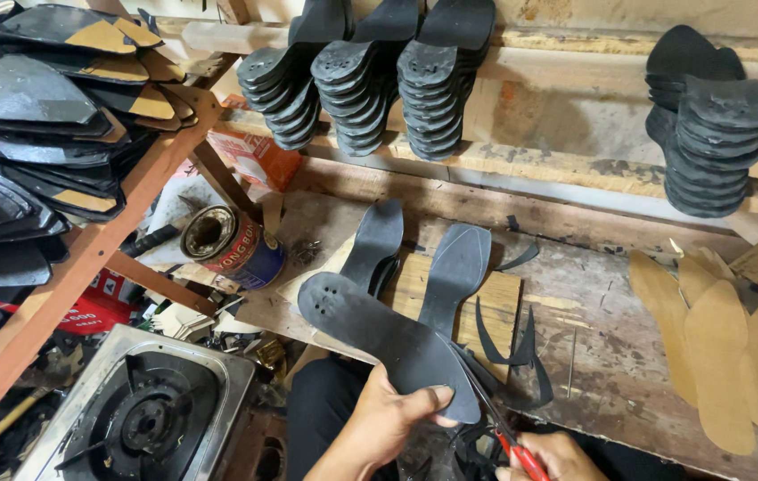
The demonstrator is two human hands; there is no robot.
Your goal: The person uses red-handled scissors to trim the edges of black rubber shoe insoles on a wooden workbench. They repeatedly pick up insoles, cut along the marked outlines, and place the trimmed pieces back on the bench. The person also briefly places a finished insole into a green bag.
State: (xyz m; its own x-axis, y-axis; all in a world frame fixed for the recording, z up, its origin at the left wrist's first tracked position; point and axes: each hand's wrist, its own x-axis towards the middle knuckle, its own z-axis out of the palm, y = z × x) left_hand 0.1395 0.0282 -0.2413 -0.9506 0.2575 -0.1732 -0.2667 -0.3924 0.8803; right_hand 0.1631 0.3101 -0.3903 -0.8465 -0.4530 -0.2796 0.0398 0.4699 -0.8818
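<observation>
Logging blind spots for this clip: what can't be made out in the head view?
- right hand: cut off by the bottom edge; grip on the red-handled scissors only partly shown.
- Scissor blades: mostly hidden behind the black sole held by the left hand.
- tin can: contents too dark to tell.
- gas stove: cropped at the bottom edge.

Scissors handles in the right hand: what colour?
Red, on the scissors in the right hand; head view shows it best.

my left hand [388, 419] raised, thumb pressed flat, fingers curled in a grip; my right hand [548, 456] low, fist closed.
</observation>
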